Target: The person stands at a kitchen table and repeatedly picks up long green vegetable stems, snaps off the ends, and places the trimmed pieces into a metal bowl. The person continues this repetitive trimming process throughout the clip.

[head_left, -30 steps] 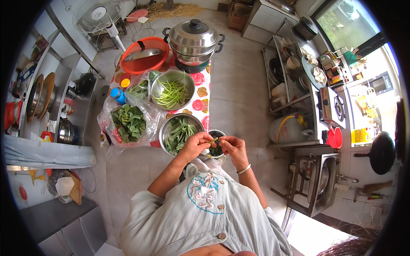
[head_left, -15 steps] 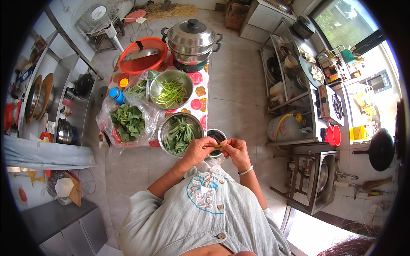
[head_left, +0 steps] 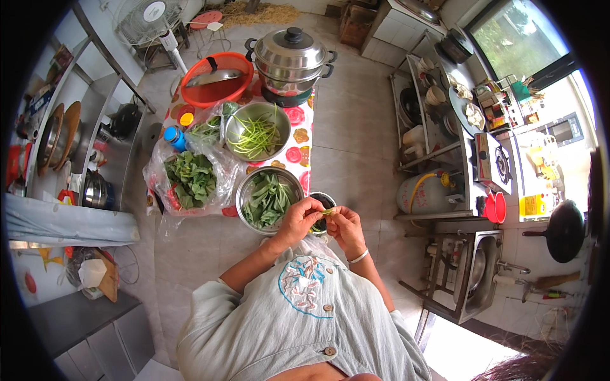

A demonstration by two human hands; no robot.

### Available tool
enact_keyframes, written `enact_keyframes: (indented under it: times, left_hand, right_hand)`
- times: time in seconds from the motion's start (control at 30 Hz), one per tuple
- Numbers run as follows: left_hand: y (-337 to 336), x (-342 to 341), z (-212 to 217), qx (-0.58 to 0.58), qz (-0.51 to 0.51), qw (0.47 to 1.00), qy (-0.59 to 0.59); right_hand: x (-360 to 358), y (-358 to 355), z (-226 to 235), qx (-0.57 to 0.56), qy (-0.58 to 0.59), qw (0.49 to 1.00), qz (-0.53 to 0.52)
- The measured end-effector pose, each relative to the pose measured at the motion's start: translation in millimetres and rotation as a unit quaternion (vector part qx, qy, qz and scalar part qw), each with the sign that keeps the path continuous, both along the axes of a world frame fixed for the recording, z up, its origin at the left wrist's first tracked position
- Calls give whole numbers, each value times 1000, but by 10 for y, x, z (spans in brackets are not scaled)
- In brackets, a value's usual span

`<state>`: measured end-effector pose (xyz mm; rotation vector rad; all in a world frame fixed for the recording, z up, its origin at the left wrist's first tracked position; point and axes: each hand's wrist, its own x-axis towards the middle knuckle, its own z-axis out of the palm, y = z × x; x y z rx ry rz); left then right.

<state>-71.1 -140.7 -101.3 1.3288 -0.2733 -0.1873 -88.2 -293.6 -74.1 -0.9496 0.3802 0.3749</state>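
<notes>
My left hand and my right hand meet in front of my chest, both pinching a short green vegetable stem between their fingertips. Just left of my left hand is a steel bowl of loose green leaves. Behind it, another steel bowl holds thin pale green stems. A clear plastic bag lies open at the left with leafy greens inside. Partly hidden under my hands, a small round container has dark contents.
The patterned tablecloth carries a lidded steamer pot, an orange basin with a metal lid and a blue-capped bottle. Shelves stand left; a gas stove, a gas cylinder and a sink are right.
Both hands stay together on the stem, with only slight shifts of fingers and wrists. The whole view has moved a little; the bowls and bag look the same.
</notes>
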Motion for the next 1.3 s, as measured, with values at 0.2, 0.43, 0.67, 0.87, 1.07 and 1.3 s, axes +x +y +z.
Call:
enact_keyframes:
  times: [0.2,0.43,0.67,0.87,1.07,1.3]
  left_hand:
    - [66,38,-69,-196,25,950,242]
    - [291,136,-102,-243,111,937,226]
    - [539,277,-256,-166,203,941,215]
    - [257,205,-94,-56,110,983,139]
    - [29,62,90,82,53,995,-8]
    - [62,23,292,194,64,968,-145]
  right_hand:
    - [-27,-72,-67,20,-6,999,-30]
    - [-151,-598,-137,53,-24,987,-149]
    - [-355,-1520,-267,114,-98,925,-350]
    - [-194,-931,-42,-9,-123,968,-216]
    - [-45,-132,179,-80,-104,990,-59]
    - [13,-51,284,-259,-118,958,24]
